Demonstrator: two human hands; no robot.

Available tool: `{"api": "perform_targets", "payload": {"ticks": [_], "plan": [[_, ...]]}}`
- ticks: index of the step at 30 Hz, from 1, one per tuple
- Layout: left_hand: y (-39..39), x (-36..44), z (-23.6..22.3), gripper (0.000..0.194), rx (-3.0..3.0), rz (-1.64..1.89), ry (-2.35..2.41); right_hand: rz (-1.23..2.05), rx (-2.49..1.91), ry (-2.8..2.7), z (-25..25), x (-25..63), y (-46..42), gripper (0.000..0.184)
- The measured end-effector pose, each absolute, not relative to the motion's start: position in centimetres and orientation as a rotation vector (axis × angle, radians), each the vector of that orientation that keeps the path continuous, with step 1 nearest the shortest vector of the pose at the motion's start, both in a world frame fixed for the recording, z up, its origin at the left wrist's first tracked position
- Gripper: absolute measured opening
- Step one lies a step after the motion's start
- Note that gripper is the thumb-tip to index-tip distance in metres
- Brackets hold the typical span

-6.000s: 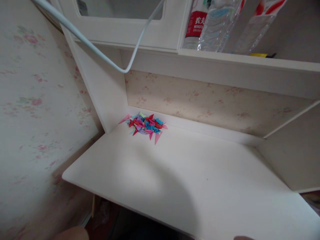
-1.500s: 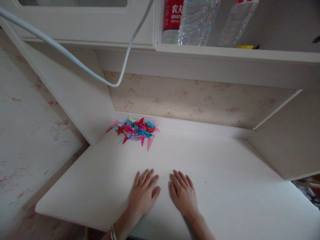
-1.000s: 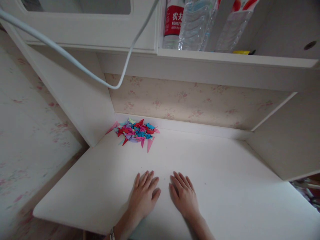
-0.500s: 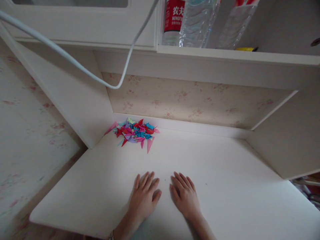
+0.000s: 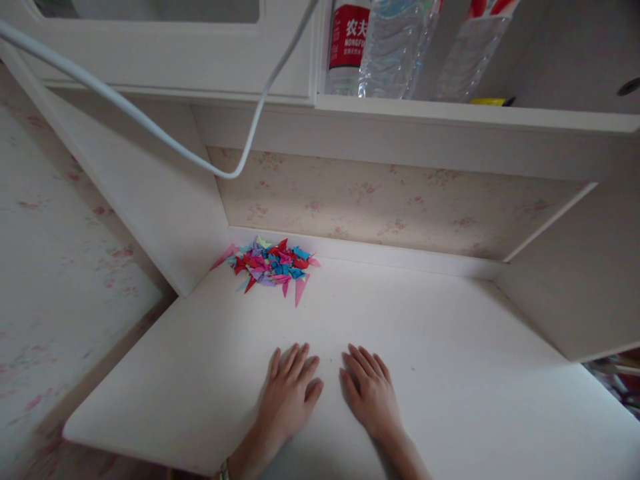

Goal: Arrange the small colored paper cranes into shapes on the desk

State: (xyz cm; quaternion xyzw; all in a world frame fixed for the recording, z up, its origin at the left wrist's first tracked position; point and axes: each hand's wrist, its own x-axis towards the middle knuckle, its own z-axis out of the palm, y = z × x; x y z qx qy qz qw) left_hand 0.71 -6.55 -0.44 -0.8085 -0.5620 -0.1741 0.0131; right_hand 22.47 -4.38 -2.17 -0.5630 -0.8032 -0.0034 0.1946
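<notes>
My left hand [image 5: 290, 393] lies palm down on the white desk [image 5: 440, 333], fingers stretched out and slightly apart, holding nothing. Beside it, a short gap to the right, my right hand [image 5: 370, 393] also rests flat with its fingers extended and nothing in it. Beyond the left hand, at the desk's back left, lies a heap of folded paper pieces [image 5: 275, 263] in red, pink, blue, purple and pale green. They look like small origami with pointed ends. Neither hand touches the heap.
A white cable [image 5: 170, 140] hangs in a loop at the upper left. Plastic bottles [image 5: 390, 53] stand on the shelf [image 5: 450, 113] above the desk. White side panels [image 5: 150, 200] and a flowered wall [image 5: 350, 200] bound the desk.
The camera view has shifted very slightly. Both hands and the paper heap stay where they were on the desk.
</notes>
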Motion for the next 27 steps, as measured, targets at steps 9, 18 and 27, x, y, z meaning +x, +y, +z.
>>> {"api": "perform_targets", "payload": {"ticks": [9, 18, 27], "plan": [[-3.8, 1.0, 0.8, 0.027, -2.522, -0.644, -1.940, -0.059, -1.566, -2.241, -2.4, 22.4, -4.5, 0.034], [5.4, 0.0, 1.0, 0.037, -2.405, -0.458, -1.998, -0.089, -1.549, -2.231, -2.6, 22.4, -4.8, 0.035], [3.5, -0.4, 0.5, 0.027, -2.379, -0.403, -2.076, -0.052, -1.567, -2.241, -2.0, 22.4, -4.9, 0.035]]}}
